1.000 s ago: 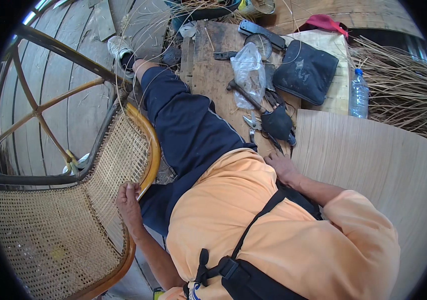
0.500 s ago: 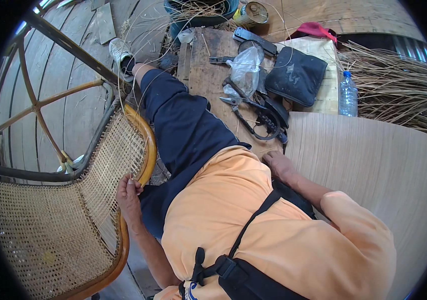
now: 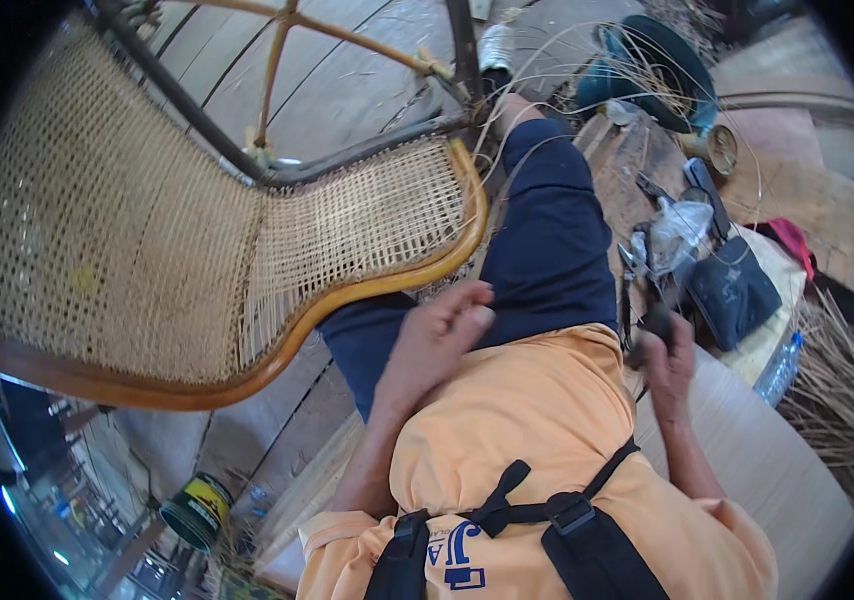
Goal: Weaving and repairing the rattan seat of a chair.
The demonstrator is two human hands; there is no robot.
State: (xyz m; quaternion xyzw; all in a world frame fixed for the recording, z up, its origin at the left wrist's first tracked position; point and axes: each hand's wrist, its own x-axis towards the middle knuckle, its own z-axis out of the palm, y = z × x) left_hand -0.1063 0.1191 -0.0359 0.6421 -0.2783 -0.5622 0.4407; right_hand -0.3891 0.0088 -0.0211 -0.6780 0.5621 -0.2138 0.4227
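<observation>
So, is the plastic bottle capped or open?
Capped: a blue cap sits at the neck end of the clear plastic bottle, near the black pouch. Cannot tell how tight it is.

The chair [image 3: 222,225] is cut off by the upper edge; right of it, a dark object [image 3: 656,324] in the right hand [image 3: 671,372] is too blurred to identify, and below it, clutter [image 3: 97,505] is too small to resolve.

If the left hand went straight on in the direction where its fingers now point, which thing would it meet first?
The left hand would probably meet the dark blue trouser leg first; depth is unclear here, so it might pass above it.
</observation>
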